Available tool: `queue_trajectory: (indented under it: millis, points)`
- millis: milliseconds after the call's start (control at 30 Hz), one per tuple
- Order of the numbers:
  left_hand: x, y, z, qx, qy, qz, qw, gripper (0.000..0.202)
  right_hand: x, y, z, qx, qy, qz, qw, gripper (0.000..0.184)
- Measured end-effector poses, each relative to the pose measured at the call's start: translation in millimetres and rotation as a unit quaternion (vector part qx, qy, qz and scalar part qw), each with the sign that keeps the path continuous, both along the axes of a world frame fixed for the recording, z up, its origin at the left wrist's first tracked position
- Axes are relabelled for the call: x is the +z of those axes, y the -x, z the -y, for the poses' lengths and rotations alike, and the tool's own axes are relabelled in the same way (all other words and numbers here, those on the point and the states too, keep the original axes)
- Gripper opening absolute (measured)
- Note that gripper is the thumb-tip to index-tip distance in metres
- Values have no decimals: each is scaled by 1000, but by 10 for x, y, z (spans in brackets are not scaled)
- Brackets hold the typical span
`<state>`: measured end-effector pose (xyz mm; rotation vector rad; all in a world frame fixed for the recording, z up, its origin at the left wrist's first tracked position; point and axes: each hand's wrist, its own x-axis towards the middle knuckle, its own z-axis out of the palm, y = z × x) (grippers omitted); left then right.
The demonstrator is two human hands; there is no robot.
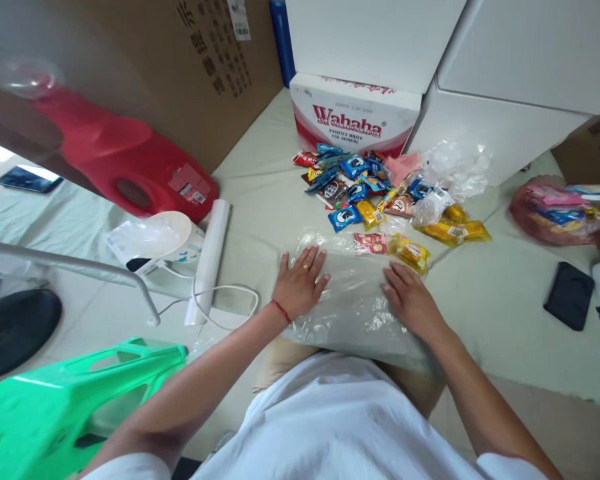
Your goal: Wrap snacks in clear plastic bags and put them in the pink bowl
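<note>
A clear plastic bag (353,300) lies spread out in front of me, over the edge of the cloth-covered surface. My left hand (300,283) rests flat on its left side, fingers spread, a ring and a red wrist string showing. On the bag's right side lies my right hand (413,300), fingers stretched out and holding nothing. At the bag's far edge are a pink-red packet (371,243) and a yellow wrapped snack (410,253). Behind them is a heap of small wrapped snacks (355,180) in blue, yellow and brown.
A Wahaha box (353,113) stands behind the heap, beside crumpled clear plastic (457,170). At left are a red jug (135,160), a paper cup (175,237), a white roll (210,260) and a green stool (80,400). Right: a filled bag (560,210) and a black phone-like object (570,295).
</note>
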<state>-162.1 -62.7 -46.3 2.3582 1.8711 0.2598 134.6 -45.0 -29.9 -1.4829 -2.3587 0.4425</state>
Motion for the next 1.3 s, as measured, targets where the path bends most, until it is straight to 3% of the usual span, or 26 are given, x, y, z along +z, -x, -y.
queue_trajectory:
  millis: [100, 167, 300, 400, 467, 600, 700, 900, 1067, 1200, 1300]
  points:
    - [-13, 64, 15, -22, 0, -3, 1000, 62, 97, -369, -145, -69, 2, -34, 997, 38]
    - [-15, 73, 9, -23, 0, -3, 1000, 62, 237, -418, -377, -72, -12, -20, 997, 36]
    - [-1, 59, -20, -18, 11, -14, 1000, 61, 416, -132, -1079, 83, 23, 59, 995, 41]
    - [10, 59, -36, -16, 24, -24, 999, 62, 399, 122, -1480, 188, 79, 82, 975, 42]
    - [12, 67, -40, -14, 26, -24, 999, 63, 353, 215, -1594, 225, 104, 96, 964, 44]
    - [6, 83, -41, -9, 26, -15, 1000, 62, 278, 242, -1589, 211, 125, 154, 957, 50]
    - [6, 85, -35, -3, 30, 0, 1000, 61, 268, 195, -1570, 186, 146, 179, 955, 33]
    - [28, 69, -16, 6, 32, 16, 999, 61, 432, -116, -1653, 187, 165, 9, 968, 32]
    - [49, 71, -10, -2, 20, 19, 1000, 60, 578, -393, -1595, 33, 148, -64, 986, 27]
    - [44, 98, 16, -8, 9, 35, 999, 58, 503, -237, -1481, -73, 116, -36, 990, 28]
    - [38, 125, 35, -16, 3, 43, 999, 57, 427, 46, -1459, -66, 105, 29, 992, 31]
